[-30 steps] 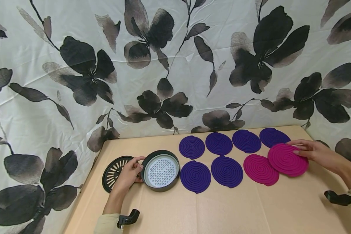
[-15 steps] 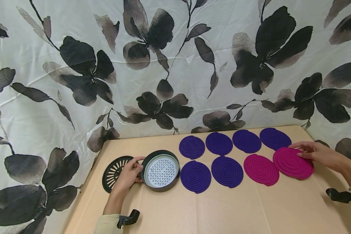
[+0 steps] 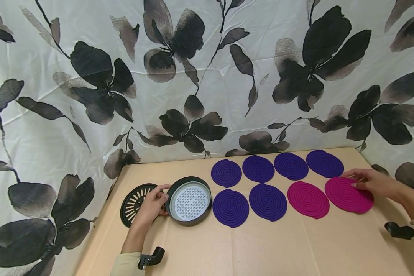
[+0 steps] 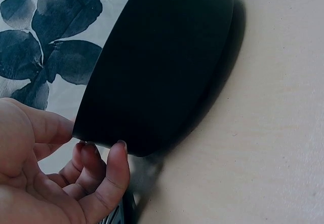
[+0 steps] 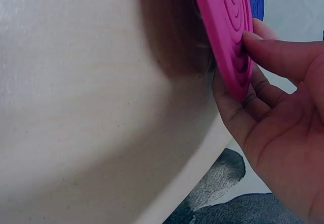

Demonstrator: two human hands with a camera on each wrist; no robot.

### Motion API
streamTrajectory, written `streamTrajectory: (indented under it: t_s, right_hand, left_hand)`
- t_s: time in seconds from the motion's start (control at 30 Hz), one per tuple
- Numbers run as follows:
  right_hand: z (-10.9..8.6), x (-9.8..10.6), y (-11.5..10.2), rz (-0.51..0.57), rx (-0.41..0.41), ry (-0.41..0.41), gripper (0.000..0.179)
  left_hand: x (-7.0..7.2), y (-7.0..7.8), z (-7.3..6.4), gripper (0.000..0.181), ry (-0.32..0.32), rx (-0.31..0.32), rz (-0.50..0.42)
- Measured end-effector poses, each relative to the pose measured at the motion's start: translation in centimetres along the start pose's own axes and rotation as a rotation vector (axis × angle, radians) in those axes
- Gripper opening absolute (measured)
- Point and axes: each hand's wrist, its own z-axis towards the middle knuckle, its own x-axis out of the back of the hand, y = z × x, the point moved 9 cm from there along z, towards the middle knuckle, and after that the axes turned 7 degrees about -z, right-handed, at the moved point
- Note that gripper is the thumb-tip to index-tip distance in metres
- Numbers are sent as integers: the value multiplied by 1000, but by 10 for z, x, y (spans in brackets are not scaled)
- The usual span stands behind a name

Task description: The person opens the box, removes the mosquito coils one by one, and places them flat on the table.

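Note:
My left hand [image 3: 151, 205] grips the side of a round dark holder [image 3: 171, 212] with a pale patterned inner bottom; in the left wrist view the thumb and fingertips pinch the edge of its black wall [image 4: 157, 67]. My right hand [image 3: 379, 184] pinches a pink spiral coaster [image 3: 348, 199] at its right side. In the right wrist view the thumb lies on the face of this coaster [image 5: 228, 26], with fingers behind it, and its lower edge hangs above the table. Left of it lies a second pink coaster [image 3: 308, 200].
Several purple spiral coasters [image 3: 230, 208] lie in two rows on the light table [image 3: 262, 249]. A black slotted disc [image 3: 129, 207] lies at the left, partly behind my left hand. A floral cloth [image 3: 241, 99] hangs behind the table.
My right hand has moved the pink coaster rightward and slightly down, off its overlap with the other pink coaster. The left hand and the holder stay in place.

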Motion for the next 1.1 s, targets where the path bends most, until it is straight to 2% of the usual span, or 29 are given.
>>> streamTrajectory:
  t_s: [0.2, 0.4, 0.5, 0.6, 0.8, 0.93, 1.1]
  right_hand:
    - [0, 0, 0, 6, 19, 3, 39]
    - [3, 5, -7, -5, 136, 74, 30]
    - [4, 6, -13, 7, 203, 80, 25]
    - [5, 5, -16, 1, 234, 51, 22]
    - [6, 4, -21, -58, 185, 22, 23]
    - [4, 11, -30, -70, 151, 89, 26]
    - [0, 18, -45, 14, 131, 175, 29]
  left_hand:
    - [0, 0, -1, 37, 1, 0, 1]
    - [2, 2, -3, 37, 9, 4, 13]
    - [2, 3, -4, 37, 13, 4, 12]
    - [2, 3, -4, 37, 9, 0, 14]
    - [3, 0, -4, 37, 10, 9, 10]
    - [2, 1, -3, 38, 5, 4, 8]
    - [0, 4, -2, 39, 0, -5, 2]
